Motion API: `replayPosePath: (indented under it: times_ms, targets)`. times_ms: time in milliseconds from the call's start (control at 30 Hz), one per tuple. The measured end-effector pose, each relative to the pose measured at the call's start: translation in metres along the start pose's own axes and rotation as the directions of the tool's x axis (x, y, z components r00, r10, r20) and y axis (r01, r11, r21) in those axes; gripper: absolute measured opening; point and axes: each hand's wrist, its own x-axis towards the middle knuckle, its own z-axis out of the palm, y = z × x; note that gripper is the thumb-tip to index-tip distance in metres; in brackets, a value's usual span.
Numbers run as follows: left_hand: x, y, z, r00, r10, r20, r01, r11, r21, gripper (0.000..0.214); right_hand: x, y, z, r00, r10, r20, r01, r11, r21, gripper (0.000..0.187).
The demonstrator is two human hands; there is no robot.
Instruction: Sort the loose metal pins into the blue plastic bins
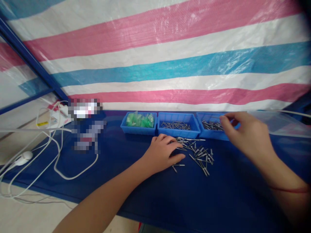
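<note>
Loose blind rivets (202, 155), silver with long thin pins, lie in a pile on the blue table. My left hand (161, 153) rests at the pile's left side, fingers spread and touching or just above a few of them. Over the right blue bin (206, 133) is my right hand (250, 131), thumb and forefinger pinched together. Anything between those fingertips is too small or hidden to make out. Dark metal rivets (211, 125) fill part of that bin, partly covered by my hand. The middle blue bin (178, 132) holds more silver rivets (176, 125).
A left blue bin (138, 130) contains green plastic packets (139, 119). White cables (58, 158) trail over the table's left end, near blurred-out items (88, 137). Clear plastic sheeting (282, 124) lies at the right. A striped tarp (170, 68) hangs behind the bins.
</note>
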Motion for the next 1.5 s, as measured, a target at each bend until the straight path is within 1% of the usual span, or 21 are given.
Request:
replayPosePath:
  times_ms: [67,167,267,333,400,467,567,633,700,800,867,933,1033,1100,1167,1200,1267,1400,1500]
  targets:
    - [-0.002,0.000,0.004,0.999,0.026,0.045,-0.028,0.998,0.053,0.033,0.002,0.013,0.008,0.999,0.033,0.019,-0.031,0.997,-0.076,0.027]
    - [-0.002,0.000,0.008,0.997,0.031,0.067,-0.036,0.996,0.079,0.025,0.000,0.020,0.017,0.998,0.058,0.032,-0.053,0.986,-0.157,0.032]
    - [-0.002,0.000,0.010,0.998,0.018,0.060,-0.024,0.996,0.086,0.018,-0.002,0.015,0.017,0.998,0.065,0.026,-0.059,0.982,-0.179,0.034]
    - [-0.002,0.001,0.011,0.999,0.021,0.045,-0.025,0.996,0.086,0.016,-0.003,0.006,0.013,0.999,0.036,0.024,-0.032,0.988,-0.148,0.032]
    - [-0.002,0.001,0.012,0.999,0.026,0.025,-0.028,0.996,0.085,0.015,-0.006,-0.006,0.007,0.999,-0.027,0.021,0.028,0.997,-0.073,0.029]
    - [-0.001,0.001,0.012,1.000,0.020,-0.009,-0.019,0.996,0.082,0.016,-0.010,-0.020,0.002,0.995,-0.103,0.005,0.102,0.994,0.039,0.024]
    - [0.002,0.001,0.008,0.995,-0.007,-0.095,0.011,0.999,0.041,0.019,-0.019,-0.041,-0.003,0.977,-0.212,0.001,0.207,0.954,0.217,0.016]
    - [0.003,0.002,0.004,0.986,-0.025,-0.164,0.021,0.999,-0.027,0.020,-0.025,-0.053,-0.004,0.956,-0.290,0.046,0.262,0.911,0.318,0.014]
    - [0.005,0.003,0.000,0.972,-0.048,-0.232,0.021,0.993,-0.114,0.017,-0.031,-0.062,-0.002,0.926,-0.360,0.111,0.289,0.869,0.402,0.015]
    - [0.005,0.006,-0.001,0.944,-0.097,-0.314,0.007,0.962,-0.274,0.013,-0.036,-0.069,0.002,0.882,-0.426,0.200,0.267,0.802,0.535,0.016]
    - [0.005,0.007,-0.001,0.930,-0.139,-0.340,0.001,0.927,-0.376,0.012,-0.037,-0.070,0.003,0.872,-0.427,0.238,0.200,0.756,0.624,0.014]
    - [0.006,0.007,0.000,0.919,-0.189,-0.347,0.016,0.896,-0.444,0.012,-0.036,-0.069,0.004,0.881,-0.390,0.268,0.108,0.718,0.687,0.015]
    - [0.006,0.006,0.001,0.908,-0.251,-0.336,0.051,0.861,-0.506,0.012,-0.034,-0.068,0.003,0.909,-0.274,0.314,-0.046,0.684,0.728,0.017]
    - [0.006,0.006,0.003,0.914,-0.271,-0.301,0.072,0.841,-0.536,0.013,-0.035,-0.068,0.003,0.924,-0.180,0.336,-0.144,0.653,0.744,0.020]
    - [0.006,0.008,0.005,0.928,-0.274,-0.253,0.090,0.824,-0.560,0.015,-0.037,-0.069,0.003,0.936,-0.105,0.336,-0.203,0.620,0.758,0.022]
    - [0.006,0.009,0.006,0.930,-0.279,-0.238,0.098,0.814,-0.573,0.015,-0.038,-0.069,0.003,0.942,-0.082,0.325,-0.211,0.609,0.764,0.022]
    - [0.005,0.010,0.008,0.933,-0.288,-0.217,0.111,0.801,-0.589,0.016,-0.039,-0.070,0.003,0.955,-0.074,0.288,-0.186,0.607,0.772,0.019]
    - [0.005,0.011,0.010,0.942,-0.275,-0.193,0.110,0.796,-0.595,0.024,-0.041,-0.072,0.002,0.965,-0.157,0.210,-0.068,0.624,0.778,0.011]
    - [0.005,0.010,0.010,0.953,-0.239,-0.189,0.094,0.821,-0.562,0.023,-0.040,-0.073,0.000,0.966,-0.212,0.150,0.016,0.627,0.779,0.006]
